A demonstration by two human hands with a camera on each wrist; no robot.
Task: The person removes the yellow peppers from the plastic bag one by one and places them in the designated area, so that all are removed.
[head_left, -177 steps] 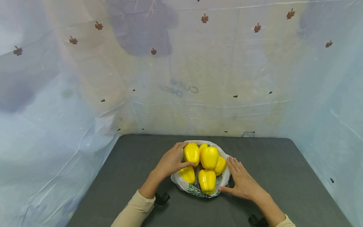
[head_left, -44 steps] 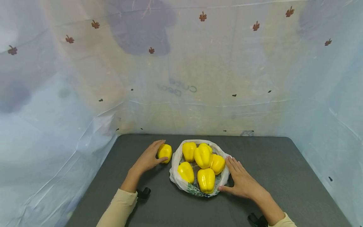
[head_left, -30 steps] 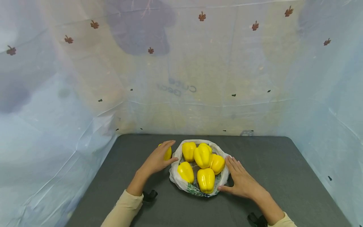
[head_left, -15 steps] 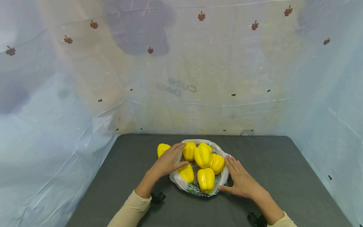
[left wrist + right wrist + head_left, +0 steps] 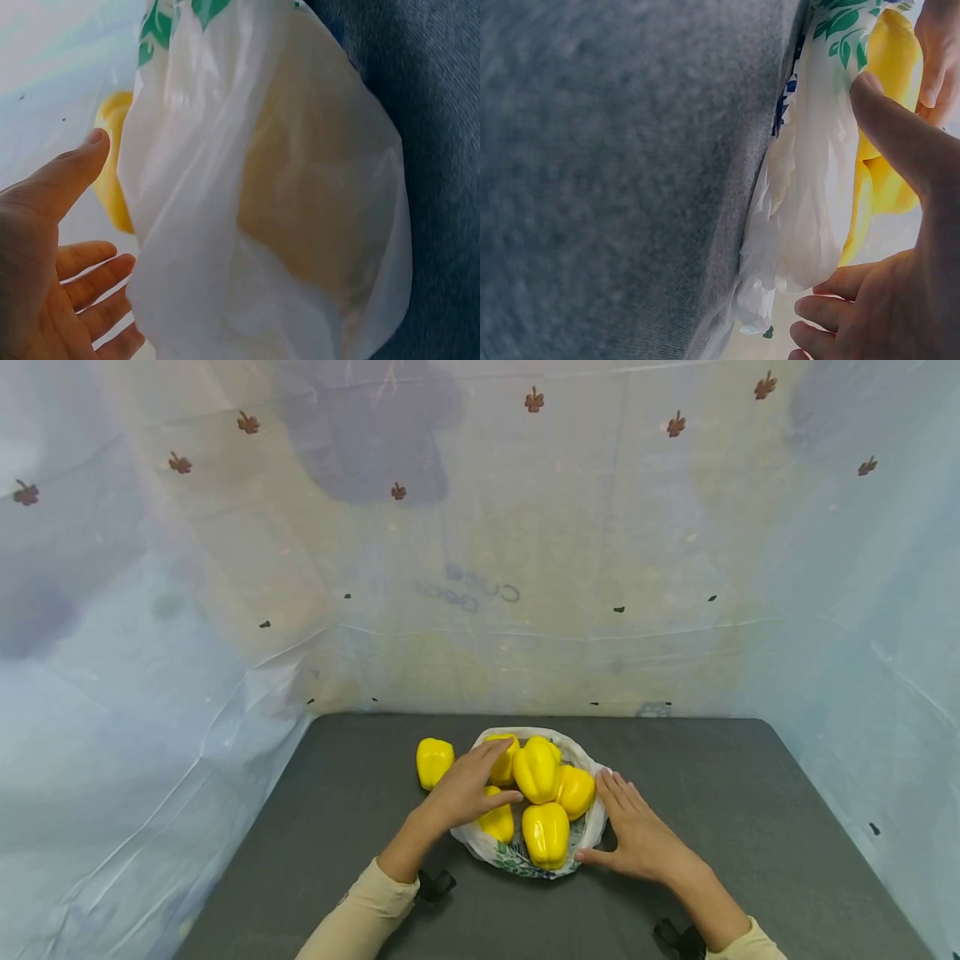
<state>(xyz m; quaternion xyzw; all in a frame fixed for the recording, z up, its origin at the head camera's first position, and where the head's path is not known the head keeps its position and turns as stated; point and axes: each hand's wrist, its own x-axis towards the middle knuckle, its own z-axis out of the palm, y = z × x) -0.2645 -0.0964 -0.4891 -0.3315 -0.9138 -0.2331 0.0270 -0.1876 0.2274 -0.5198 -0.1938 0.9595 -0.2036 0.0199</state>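
Note:
A white plastic bag with a green leaf print [image 5: 517, 862] sits rolled open on the table, holding several yellow bell peppers [image 5: 546, 835]. Over the bag's left side hovers my left hand [image 5: 461, 789], fingers extended, thumb apart, nothing held; it partly covers two peppers. In the left wrist view its fingertips come close to the bag's wall [image 5: 202, 202]. My right hand [image 5: 637, 835] rests against the bag's right rim with straight fingers and thumb spread. Outside the bag, to its left, one yellow bell pepper [image 5: 434, 763] stands on the table.
The dark grey table [image 5: 750, 827] extends around the bag on all sides. Behind it and along both sides hangs pale plastic sheeting [image 5: 570, 577] with small leaf marks. Black straps [image 5: 435, 885] are at both wrists.
My left hand took one bell pepper out of the bag, set it down at the left and let go. It then moved right, back over the bag. The right hand stayed at the rim.

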